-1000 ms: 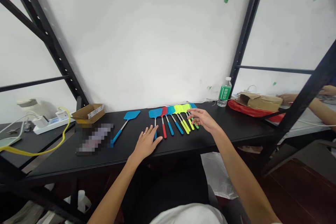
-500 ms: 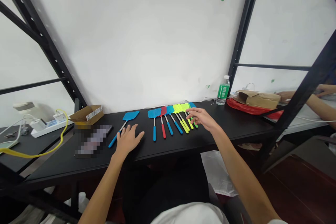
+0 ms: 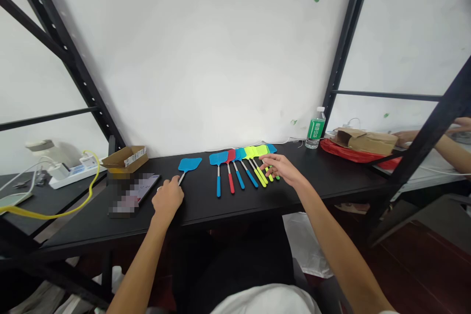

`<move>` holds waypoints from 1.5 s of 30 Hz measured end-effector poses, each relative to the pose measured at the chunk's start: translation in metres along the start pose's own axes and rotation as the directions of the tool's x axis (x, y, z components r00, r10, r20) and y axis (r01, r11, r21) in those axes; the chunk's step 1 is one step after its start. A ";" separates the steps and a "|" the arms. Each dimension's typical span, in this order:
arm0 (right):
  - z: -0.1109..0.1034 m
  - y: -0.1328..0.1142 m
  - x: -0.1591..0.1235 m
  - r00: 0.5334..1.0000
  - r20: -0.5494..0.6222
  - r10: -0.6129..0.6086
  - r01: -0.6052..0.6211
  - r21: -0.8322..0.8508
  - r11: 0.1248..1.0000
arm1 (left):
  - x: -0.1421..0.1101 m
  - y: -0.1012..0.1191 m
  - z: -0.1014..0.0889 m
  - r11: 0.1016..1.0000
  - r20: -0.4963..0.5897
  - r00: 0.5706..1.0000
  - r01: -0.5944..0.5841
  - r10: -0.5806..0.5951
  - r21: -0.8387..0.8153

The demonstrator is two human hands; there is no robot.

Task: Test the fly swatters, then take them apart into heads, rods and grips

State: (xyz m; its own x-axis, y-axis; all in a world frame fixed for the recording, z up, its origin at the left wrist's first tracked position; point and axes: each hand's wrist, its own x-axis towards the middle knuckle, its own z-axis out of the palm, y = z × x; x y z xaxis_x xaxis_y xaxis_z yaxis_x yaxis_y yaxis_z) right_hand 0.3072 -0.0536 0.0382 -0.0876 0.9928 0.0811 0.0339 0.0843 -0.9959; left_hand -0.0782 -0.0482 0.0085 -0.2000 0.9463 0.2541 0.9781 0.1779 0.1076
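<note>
My left hand (image 3: 168,198) is closed round a blue fly swatter (image 3: 189,164), covering its handle; the metal shaft and blue head stick out past my fingers. To its right lies an overlapping row of fly swatters: a blue one (image 3: 218,158), a red one (image 3: 230,157), more blue, several yellow ones (image 3: 262,150) and a blue-headed one (image 3: 272,148) at the end. Over the right end of that row hovers my right hand (image 3: 281,168), fingers loosely spread and nothing visible in them. It partly hides the handles there.
On the black table (image 3: 206,206) stand an open cardboard box (image 3: 128,159) and a partly blurred phone (image 3: 142,191) at left. A water bottle (image 3: 315,129) is at right. Beyond the frame post lie a red bag (image 3: 342,151), brown cardboard (image 3: 368,141) and another person's arm (image 3: 451,149).
My left hand has gone from spread fingers beside the separate blue fly swatter to closed round its handle. The swatter has shifted slightly right in view. My right hand stays nearly still.
</note>
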 end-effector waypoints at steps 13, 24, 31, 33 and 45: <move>0.013 0.001 0.002 0.999 0.025 0.028 -0.027 -0.014 1.000 | 0.000 0.012 -0.013 0.968 -0.088 0.989 -0.132 0.115 -0.212; 0.049 0.012 0.002 0.984 0.168 0.065 -0.087 0.126 0.988 | -0.023 0.062 -0.007 0.578 -0.121 0.866 -0.421 0.484 -0.699; 0.073 0.032 0.006 0.982 0.187 0.027 -0.096 0.370 0.924 | -0.045 0.082 -0.009 0.496 -0.212 0.799 -0.532 0.563 -0.686; 0.073 0.035 0.004 0.983 0.185 -0.004 -0.067 0.374 0.925 | -0.051 0.088 -0.013 0.487 -0.230 0.777 -0.564 0.586 -0.667; 0.074 0.031 0.005 0.971 -0.026 -0.238 0.239 0.106 0.965 | -0.066 0.099 -0.023 0.614 -0.254 0.766 -0.631 0.591 -0.474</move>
State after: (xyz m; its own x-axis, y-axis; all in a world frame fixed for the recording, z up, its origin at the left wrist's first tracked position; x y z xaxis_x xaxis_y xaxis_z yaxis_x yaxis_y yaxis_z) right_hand 0.2346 -0.0525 0.0045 -0.0670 0.9461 0.3168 -0.0940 0.3101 -0.9460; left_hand 0.0302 -0.0995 0.0248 0.4107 0.7611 0.5020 0.7003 -0.6159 0.3610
